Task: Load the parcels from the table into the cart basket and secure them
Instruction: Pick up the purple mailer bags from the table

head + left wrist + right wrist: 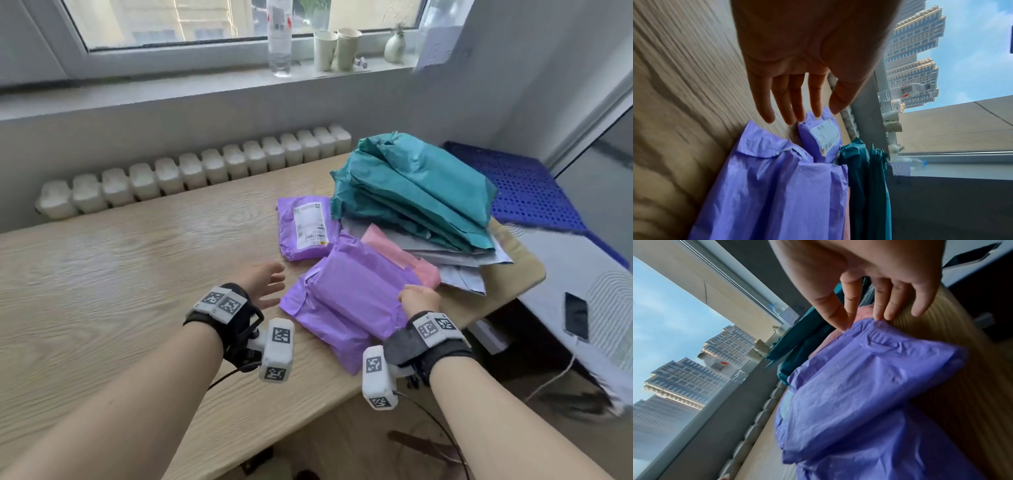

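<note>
Loading is barely starting: right hand [418, 298] is pinching the near purple parcel [349, 301] on the table [120, 274]; left hand [263, 284] is hovering released beside it (cart not in view, other parcels [418, 192] waiting).

Windowsill, top of the head view: a clear water bottle [279, 37], two paper cups [336, 49] side by side, a small pale vase [395, 46] to their right.
Radiator [195, 173]: white, ribbed, under the sill at centre left.
Blue perforated panel [520, 186]: right edge.
Phone [576, 317]: dark, lower right, apparently with a cable attached.
Outside: tall buildings [914, 53].
</note>
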`<state>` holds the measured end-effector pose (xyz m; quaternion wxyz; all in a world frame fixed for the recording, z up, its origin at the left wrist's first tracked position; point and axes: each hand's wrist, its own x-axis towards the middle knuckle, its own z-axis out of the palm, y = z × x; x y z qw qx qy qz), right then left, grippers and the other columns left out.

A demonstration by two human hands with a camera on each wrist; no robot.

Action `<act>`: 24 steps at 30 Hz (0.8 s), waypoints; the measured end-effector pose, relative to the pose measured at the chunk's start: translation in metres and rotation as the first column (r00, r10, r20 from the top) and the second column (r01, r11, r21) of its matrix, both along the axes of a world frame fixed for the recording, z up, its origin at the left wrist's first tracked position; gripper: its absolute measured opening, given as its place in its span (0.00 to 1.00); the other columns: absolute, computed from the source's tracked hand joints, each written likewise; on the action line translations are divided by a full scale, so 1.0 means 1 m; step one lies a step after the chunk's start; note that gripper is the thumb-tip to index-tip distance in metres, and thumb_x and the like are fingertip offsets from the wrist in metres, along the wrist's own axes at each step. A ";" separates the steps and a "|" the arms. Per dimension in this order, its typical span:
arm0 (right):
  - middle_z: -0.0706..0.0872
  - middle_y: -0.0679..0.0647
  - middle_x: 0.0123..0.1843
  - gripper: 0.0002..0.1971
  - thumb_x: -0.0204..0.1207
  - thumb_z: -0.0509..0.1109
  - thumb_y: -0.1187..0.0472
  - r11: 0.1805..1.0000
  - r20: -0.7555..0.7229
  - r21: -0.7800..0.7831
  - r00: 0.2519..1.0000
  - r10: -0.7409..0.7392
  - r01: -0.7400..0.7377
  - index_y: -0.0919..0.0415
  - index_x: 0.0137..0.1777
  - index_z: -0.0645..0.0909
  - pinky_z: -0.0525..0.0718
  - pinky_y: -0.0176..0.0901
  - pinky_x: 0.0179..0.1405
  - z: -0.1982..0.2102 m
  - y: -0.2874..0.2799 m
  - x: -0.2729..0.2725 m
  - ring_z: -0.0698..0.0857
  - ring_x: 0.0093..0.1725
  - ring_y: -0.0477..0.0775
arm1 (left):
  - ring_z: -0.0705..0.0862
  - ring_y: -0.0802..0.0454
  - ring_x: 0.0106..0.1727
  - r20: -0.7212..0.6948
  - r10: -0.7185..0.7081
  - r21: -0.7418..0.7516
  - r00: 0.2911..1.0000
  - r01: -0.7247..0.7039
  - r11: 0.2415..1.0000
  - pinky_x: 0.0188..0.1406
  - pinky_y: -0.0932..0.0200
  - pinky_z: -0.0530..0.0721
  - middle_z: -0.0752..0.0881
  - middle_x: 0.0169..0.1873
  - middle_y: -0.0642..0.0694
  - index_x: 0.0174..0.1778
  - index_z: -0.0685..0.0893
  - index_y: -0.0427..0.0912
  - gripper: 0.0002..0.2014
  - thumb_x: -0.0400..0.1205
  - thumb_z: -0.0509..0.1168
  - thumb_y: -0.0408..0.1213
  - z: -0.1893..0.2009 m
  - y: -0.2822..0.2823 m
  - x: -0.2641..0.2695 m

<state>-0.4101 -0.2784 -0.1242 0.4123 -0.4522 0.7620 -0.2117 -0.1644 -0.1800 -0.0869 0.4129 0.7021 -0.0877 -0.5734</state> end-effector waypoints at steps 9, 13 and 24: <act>0.73 0.56 0.33 0.09 0.63 0.73 0.69 0.983 0.029 0.057 0.984 -0.174 0.172 0.76 0.39 0.80 0.72 0.47 0.33 -0.021 -0.013 -0.001 0.71 0.36 0.52 | 0.77 0.52 0.54 -0.078 -0.142 0.062 0.987 0.147 0.987 0.50 0.53 0.76 0.79 0.43 0.50 0.41 0.78 0.48 0.06 0.83 0.61 0.37 -0.021 -0.042 -0.013; 0.80 0.59 0.33 0.08 0.63 0.76 0.62 0.979 0.101 0.078 0.975 -0.196 0.189 0.63 0.36 0.79 0.84 0.54 0.43 -0.013 -0.013 0.002 0.78 0.35 0.57 | 0.79 0.59 0.43 -0.061 -0.147 0.060 0.987 0.150 0.987 0.40 0.61 0.77 0.81 0.41 0.52 0.39 0.79 0.48 0.07 0.83 0.61 0.36 -0.024 -0.046 -0.009; 0.78 0.56 0.15 0.08 0.75 0.65 0.65 0.982 0.417 0.172 0.897 -0.149 0.083 0.62 0.34 0.78 0.70 0.27 0.16 0.064 -0.026 0.063 0.69 0.07 0.46 | 0.78 0.53 0.55 0.049 -0.053 -0.190 0.997 0.062 0.980 0.55 0.54 0.76 0.84 0.45 0.51 0.50 0.82 0.51 0.10 0.77 0.70 0.33 0.020 -0.040 0.028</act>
